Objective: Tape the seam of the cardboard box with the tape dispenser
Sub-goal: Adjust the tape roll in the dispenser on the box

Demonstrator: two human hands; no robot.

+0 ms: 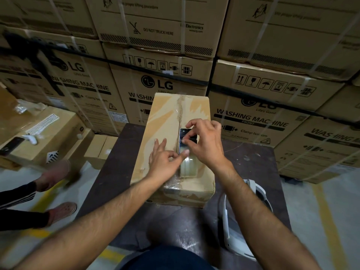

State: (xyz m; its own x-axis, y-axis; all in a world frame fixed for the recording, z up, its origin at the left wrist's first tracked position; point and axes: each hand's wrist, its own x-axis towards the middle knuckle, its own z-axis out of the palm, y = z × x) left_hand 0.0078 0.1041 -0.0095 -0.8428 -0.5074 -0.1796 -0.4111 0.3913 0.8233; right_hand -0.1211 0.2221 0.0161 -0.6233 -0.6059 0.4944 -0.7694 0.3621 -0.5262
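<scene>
1. Dim, warm light from overhead; soft shadows gather under the forearms.
2. Faint glare on the clear tape roll [188,166].
3. Wide-angle bending warps the stacked cartons [272,78]; left edge smears with blur.

A dark, scuffed table [251,164] is seen from above, its top marked with pale stains and scratches. A long cardboard box [165,133] is laid lengthwise along the middle of it, the far end reaching past the table's far edge. A white headset [243,217] is laid on the table just right of the box's near end. A crumpled scrap of clear film [185,240] is seen on the near part of the top.
</scene>
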